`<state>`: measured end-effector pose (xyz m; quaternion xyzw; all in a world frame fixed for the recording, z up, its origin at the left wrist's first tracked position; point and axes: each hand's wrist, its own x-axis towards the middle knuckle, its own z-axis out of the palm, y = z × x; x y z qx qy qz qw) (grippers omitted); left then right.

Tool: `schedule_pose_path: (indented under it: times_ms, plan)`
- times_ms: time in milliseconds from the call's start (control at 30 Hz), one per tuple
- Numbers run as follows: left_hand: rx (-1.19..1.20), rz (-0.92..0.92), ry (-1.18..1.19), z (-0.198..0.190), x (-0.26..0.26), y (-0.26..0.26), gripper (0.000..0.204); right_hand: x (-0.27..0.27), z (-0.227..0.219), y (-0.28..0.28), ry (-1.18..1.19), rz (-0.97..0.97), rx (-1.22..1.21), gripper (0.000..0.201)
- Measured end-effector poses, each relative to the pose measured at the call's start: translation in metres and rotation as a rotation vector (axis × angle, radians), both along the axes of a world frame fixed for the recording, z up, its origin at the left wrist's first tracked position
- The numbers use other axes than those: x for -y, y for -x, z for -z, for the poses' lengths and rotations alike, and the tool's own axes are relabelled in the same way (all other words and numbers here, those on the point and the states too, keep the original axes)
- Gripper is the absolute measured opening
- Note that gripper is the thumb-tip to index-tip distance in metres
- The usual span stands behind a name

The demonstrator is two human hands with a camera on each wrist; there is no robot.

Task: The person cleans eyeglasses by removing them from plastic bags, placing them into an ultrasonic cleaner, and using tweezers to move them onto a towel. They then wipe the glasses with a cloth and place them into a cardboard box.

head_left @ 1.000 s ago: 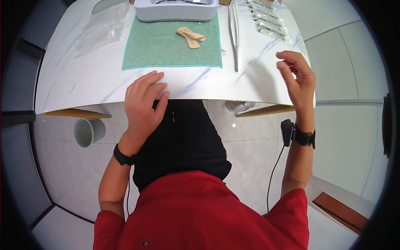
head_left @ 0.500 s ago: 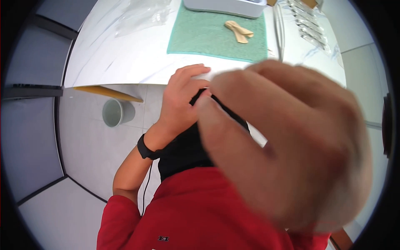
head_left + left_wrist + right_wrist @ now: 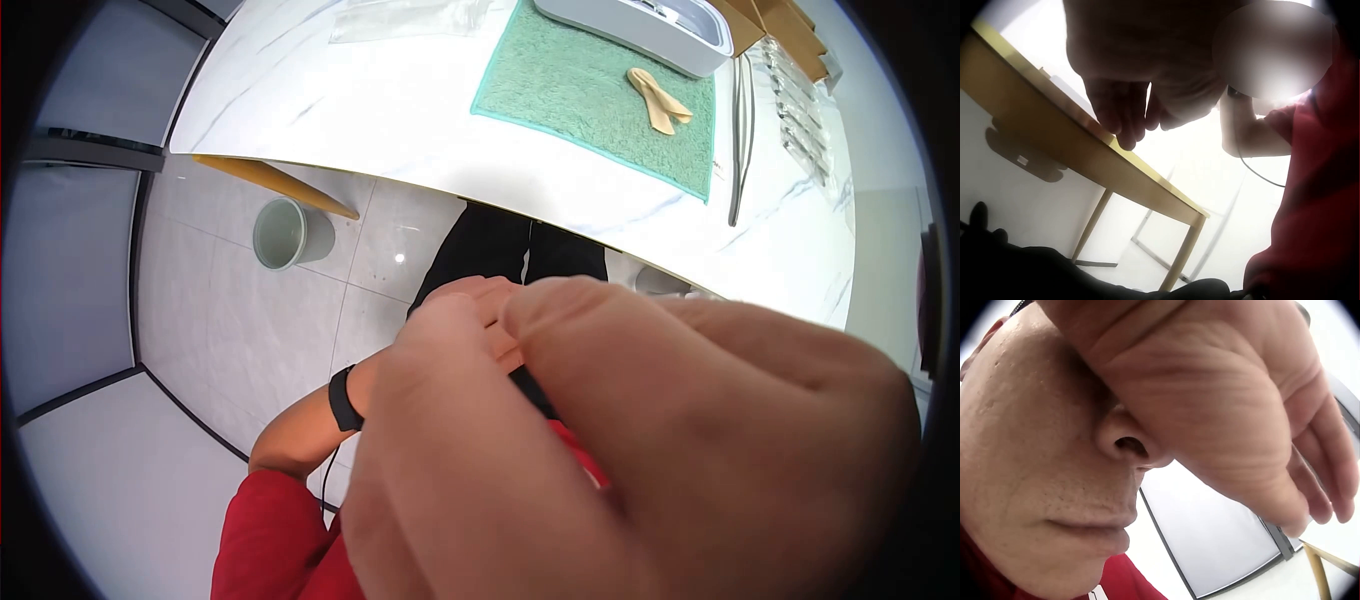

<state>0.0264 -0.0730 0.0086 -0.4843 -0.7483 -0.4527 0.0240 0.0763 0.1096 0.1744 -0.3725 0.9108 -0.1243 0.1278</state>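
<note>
My right hand (image 3: 690, 430) is raised close in front of the head camera and fills the lower right of that view. In the right wrist view the same hand (image 3: 1222, 406) is up against the person's face, its fingers loosely bent and nothing held. Partly hidden behind it in the head view, my left hand (image 3: 475, 290) hovers above the lap. Its fingers hang relaxed in the left wrist view, near the table edge (image 3: 1147, 178), and carry nothing. A beige folded piece of soft material (image 3: 658, 102) lies on the green towel (image 3: 570, 90), away from both hands.
A pale oval-ended device (image 3: 650, 35) stands at the towel's back edge. Grey cables (image 3: 741, 150) and a row of clear packets (image 3: 800, 120) lie to its right, beside cardboard boxes (image 3: 790, 30). Clear plastic bags (image 3: 410, 18) lie back left. A bin (image 3: 280, 235) stands on the floor.
My right hand has risen from beside the table's right edge to the face. My left hand has drawn back from the table edge toward the lap. The head view has turned left and tilted.
</note>
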Motion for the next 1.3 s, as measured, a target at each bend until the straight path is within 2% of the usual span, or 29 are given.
schedule_pose_path:
  times_ms: [67,133,267,467,667,767,800,1033,1300]
  plan:
    - [0.053,0.040,0.076,-0.003,0.006,0.002,0.018,0.002,-0.003,-0.003,0.022,0.006,0.010,0.034]
    - [0.055,-0.015,0.088,0.013,0.013,-0.003,0.018,0.005,0.002,-0.005,0.039,-0.002,0.020,0.034]
    - [0.022,-0.008,0.035,0.019,0.013,-0.002,0.016,0.002,-0.001,-0.018,0.077,0.027,0.034,0.034]
    - [0.028,-0.020,-0.023,0.019,0.014,-0.003,0.012,-0.023,-0.017,-0.048,0.131,0.168,0.045,0.035]
    - [0.061,0.022,-0.013,0.014,0.021,0.001,0.017,-0.035,-0.036,-0.067,0.162,0.275,0.037,0.035]
    - [0.070,0.005,-0.052,0.020,0.022,0.000,0.017,-0.031,-0.038,-0.071,0.172,0.278,0.017,0.035]
    - [0.060,-0.009,-0.058,0.021,0.020,0.000,0.011,-0.027,-0.039,-0.071,0.175,0.280,0.011,0.035]
    - [0.088,0.000,-0.053,0.022,0.020,-0.003,0.013,0.021,-0.010,-0.057,0.273,0.173,0.029,0.036]
    - [0.116,-0.007,-0.074,0.027,0.019,0.000,0.015,-0.015,-0.022,-0.073,0.265,0.269,0.058,0.037]
